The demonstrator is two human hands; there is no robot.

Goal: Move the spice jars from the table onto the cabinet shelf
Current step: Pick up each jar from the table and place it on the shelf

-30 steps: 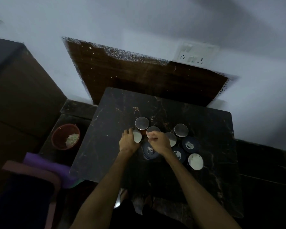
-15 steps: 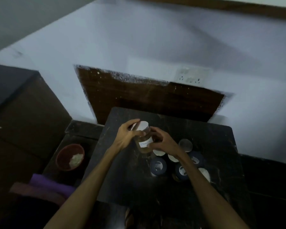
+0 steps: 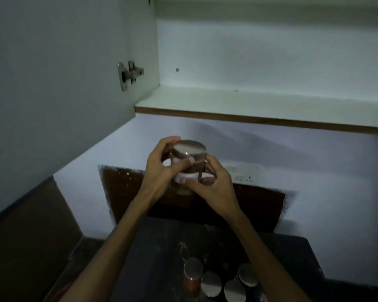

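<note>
Hands, left hand [image 3: 159, 171] and right hand [image 3: 214, 185], each grip pinching 1 spice jar [image 3: 188, 162]; cabinet shelf [image 3: 260, 105] at 12 o'clock, tabletop [image 3: 153, 253] at 6.

jar label [image 3: 187, 176] present, text illegible

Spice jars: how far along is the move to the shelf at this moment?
Done: nothing yet; the visible part of the cabinet shelf holds no jars. In hand: one jar with a silver lid, gripped by the left hand and the right hand, raised above the table but below the shelf edge. Left: at least four silver-lidded jars stand on the table at the bottom of the view.
</note>
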